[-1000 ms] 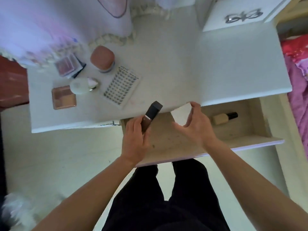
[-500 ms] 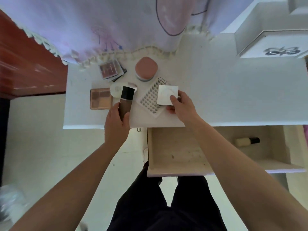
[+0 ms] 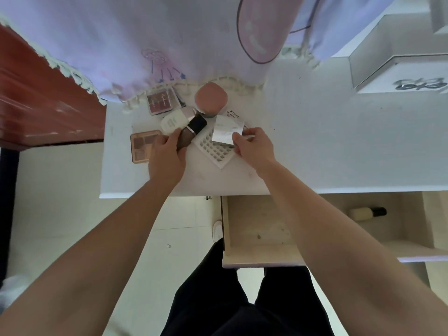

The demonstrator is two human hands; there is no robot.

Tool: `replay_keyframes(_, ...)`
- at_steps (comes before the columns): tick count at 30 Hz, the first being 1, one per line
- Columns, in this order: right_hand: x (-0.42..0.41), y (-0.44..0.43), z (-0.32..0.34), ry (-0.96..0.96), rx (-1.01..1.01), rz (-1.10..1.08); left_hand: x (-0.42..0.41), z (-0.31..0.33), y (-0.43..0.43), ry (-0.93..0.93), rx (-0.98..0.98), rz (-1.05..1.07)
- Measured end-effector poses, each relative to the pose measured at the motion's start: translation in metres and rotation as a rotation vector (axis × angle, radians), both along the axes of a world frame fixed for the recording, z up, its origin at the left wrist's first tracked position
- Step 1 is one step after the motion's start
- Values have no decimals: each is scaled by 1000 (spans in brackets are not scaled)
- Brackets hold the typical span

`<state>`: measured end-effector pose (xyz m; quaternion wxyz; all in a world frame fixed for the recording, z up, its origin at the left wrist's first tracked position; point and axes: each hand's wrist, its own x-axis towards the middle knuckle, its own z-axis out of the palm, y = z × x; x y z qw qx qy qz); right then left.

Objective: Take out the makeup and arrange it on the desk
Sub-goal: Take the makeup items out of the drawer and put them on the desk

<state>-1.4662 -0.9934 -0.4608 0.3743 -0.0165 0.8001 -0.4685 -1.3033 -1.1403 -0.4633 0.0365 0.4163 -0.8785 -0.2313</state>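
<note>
My left hand [image 3: 167, 156] grips a brown foundation bottle with a black cap [image 3: 192, 130], low over the white desk [image 3: 315, 146]. My right hand [image 3: 254, 147] pinches a small white square packet [image 3: 226, 129] above a white lash tray [image 3: 213, 150]. Around them on the desk lie a cream tube [image 3: 173, 121], a pink round compact [image 3: 211, 98], a dark red palette [image 3: 161, 103] and a beige palette [image 3: 141, 146]. The open drawer [image 3: 252, 234] below the desk holds a cream bottle with a dark cap [image 3: 367, 212].
A lilac cloth with a fringe [image 3: 169, 44] hangs over the desk's back edge. A white box with a silver ornament [image 3: 400, 71] stands at the back right. Red-brown furniture [image 3: 36, 98] is at the left. My dark trousers [image 3: 242, 299] are below the drawer.
Both hands moved from the drawer up to the desk's left group of makeup. The left hand has tilted the bottle toward the compact; the right hand has brought the packet over the lash tray.
</note>
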Motion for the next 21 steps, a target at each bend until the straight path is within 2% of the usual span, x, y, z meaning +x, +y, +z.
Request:
replay_keyframes(2,-6,2,8,-152,-137,-8,-1,2,-1,-42,13,9)
replay_keyframes(4,-13,13,16,-189,-175,2,0,5,4,-135,-28,0)
replay_keyframes(6,-22,35,17,-60,-45,90,-2,9,14,-213,-125,-37)
replay_keyframes(9,-32,88,17,173,145,187,-15,10,42,-223,-182,-96)
replay_keyframes(11,-38,131,16,292,245,179,-34,9,72,-181,-194,-185)
replay_keyframes(14,-41,198,13,369,392,92,-66,3,133,-91,-209,-371)
replay_keyframes(17,-39,264,2,332,551,54,-89,-9,204,63,-214,-605)
replay_keyframes(21,-45,329,-30,270,712,172,-100,-33,287,214,-97,-908)
